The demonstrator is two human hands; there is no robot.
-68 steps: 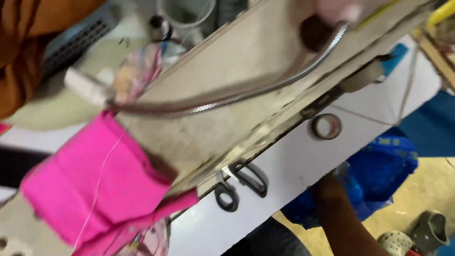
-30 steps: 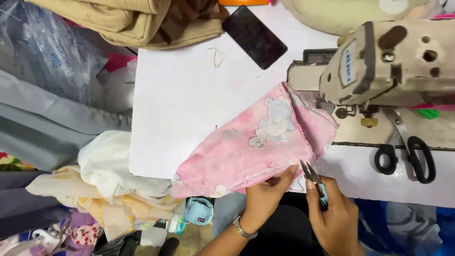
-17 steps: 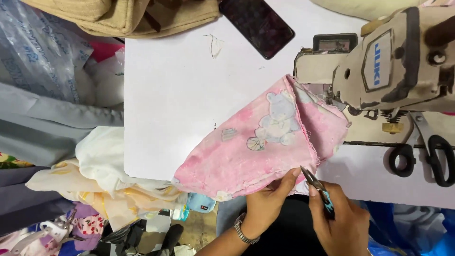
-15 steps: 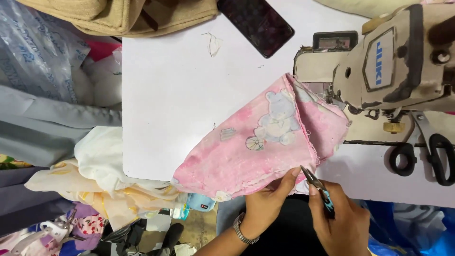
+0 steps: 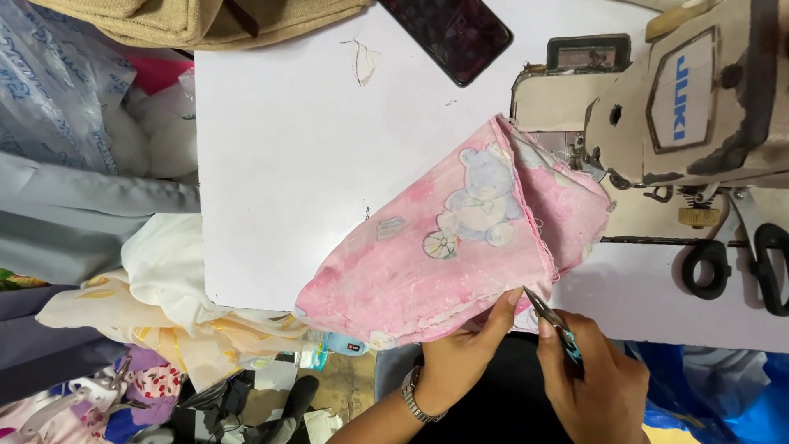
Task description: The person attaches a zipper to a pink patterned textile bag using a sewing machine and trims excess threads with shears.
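A pink cloth (image 5: 460,247) printed with a teddy bear lies on the white table (image 5: 312,140), its far end under the head of the sewing machine (image 5: 690,107). My left hand (image 5: 464,349), with a wristwatch, pinches the cloth's near edge. My right hand (image 5: 592,378) holds a small thread snipper (image 5: 552,319) with a blue grip, its tips right at the cloth's edge beside my left fingers.
A dark phone (image 5: 456,29) lies at the table's far edge, next to tan fabric (image 5: 205,20). Black-handled scissors (image 5: 740,263) rest by the machine. Piles of cloth (image 5: 156,288) and plastic bags (image 5: 57,82) crowd the left side. Blue bags (image 5: 731,395) sit lower right.
The view swung from a tilted look along the machine down onto the table. Over the last second the camera has drawn closer; both hands stay at the cloth's edge with the snipper.
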